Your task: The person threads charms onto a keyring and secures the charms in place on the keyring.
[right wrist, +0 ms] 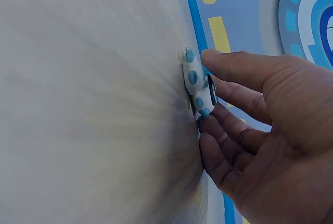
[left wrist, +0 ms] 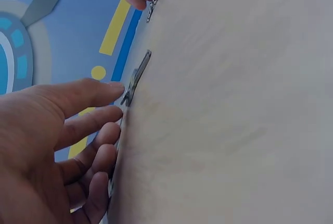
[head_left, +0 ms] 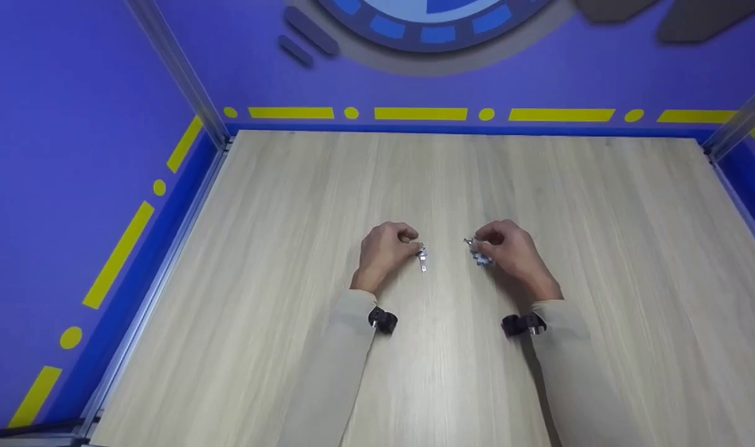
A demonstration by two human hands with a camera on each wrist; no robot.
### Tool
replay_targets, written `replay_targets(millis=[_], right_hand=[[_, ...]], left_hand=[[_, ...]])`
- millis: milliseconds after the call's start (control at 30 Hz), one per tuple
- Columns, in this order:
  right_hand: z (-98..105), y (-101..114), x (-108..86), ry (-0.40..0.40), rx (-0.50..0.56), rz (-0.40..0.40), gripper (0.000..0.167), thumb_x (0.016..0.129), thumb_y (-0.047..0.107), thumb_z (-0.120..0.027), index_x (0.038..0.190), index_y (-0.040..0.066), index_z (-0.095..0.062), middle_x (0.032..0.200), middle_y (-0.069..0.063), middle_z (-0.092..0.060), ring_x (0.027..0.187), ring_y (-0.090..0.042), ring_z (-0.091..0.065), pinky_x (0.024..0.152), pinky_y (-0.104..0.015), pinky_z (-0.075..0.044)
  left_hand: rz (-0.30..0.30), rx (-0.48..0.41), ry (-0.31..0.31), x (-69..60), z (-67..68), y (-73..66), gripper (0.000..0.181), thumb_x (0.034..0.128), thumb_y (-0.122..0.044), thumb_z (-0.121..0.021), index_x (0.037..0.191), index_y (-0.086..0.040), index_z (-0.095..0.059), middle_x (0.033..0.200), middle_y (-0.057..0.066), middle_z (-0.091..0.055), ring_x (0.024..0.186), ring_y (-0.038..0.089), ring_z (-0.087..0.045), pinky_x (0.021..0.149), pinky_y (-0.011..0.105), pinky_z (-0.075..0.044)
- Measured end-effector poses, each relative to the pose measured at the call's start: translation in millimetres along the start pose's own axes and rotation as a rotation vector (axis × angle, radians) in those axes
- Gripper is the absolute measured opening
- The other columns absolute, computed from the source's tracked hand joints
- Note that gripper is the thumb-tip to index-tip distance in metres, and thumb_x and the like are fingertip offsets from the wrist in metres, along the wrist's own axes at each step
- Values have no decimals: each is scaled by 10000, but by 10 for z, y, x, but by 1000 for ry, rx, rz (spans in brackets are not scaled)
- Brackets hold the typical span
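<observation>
In the head view my left hand [head_left: 387, 251] is at the table's middle, beside a small silver metal piece [head_left: 423, 259]. In the left wrist view its thumb and forefinger tips sit apart at the near end of that slim metal piece [left wrist: 138, 81]; I cannot tell whether they touch it. My right hand [head_left: 514, 254] curls its fingers round a small white charm [head_left: 482, 257] with blue spots. In the right wrist view the thumb lies at the top of the charm [right wrist: 193, 78], with a dark strap beside it. A short metal chain [left wrist: 151, 10] shows by the right fingers.
The light wood table [head_left: 278, 248] stretches around both hands. A blue wall [head_left: 241, 74] with yellow marks stands behind it, another at the left, and metal frame posts [head_left: 185, 74] rise at its back corners.
</observation>
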State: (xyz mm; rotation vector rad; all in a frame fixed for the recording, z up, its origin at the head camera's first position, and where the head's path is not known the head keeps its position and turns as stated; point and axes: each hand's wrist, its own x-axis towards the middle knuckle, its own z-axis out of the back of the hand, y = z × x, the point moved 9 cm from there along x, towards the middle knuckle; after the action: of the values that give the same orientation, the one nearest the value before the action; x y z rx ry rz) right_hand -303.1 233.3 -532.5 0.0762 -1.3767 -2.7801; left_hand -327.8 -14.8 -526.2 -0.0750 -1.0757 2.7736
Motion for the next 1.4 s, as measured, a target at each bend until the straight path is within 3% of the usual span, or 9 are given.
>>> replay_targets(millis=[267,800,1400], right_hand=[[-30,39,21,12,-24,30,211,947,100,-804,1105,-16,-728,1156,-179,-615,1044,-321,-605,843,-410,-493],[-31,10,3,-35,-60,-14,165,932,87,-794,1040,-16,-725,1119,-170,-611,987,-296,-582,795,-373,-487],[-8,57,-7,-57,-138,-36,177,909,87,-809,1009,-25,-715,1056,-166,-593,937,-304,-595,800,-410,-485]], left_hand=[[56,-10,-38,-15,-7,-3,189,837,-303,-873,993,-207,-825,850,-115,-730,794,86,-649,789,353,-514],[29,-15,-64,-33,-42,-5,128,857,-284,-878,949,-211,-826,817,-128,-712,777,66,-646,765,341,-505],[58,-37,-13,-24,-46,57,121,876,-290,-877,900,-217,-784,823,-140,-712,793,74,-651,811,347,-505]])
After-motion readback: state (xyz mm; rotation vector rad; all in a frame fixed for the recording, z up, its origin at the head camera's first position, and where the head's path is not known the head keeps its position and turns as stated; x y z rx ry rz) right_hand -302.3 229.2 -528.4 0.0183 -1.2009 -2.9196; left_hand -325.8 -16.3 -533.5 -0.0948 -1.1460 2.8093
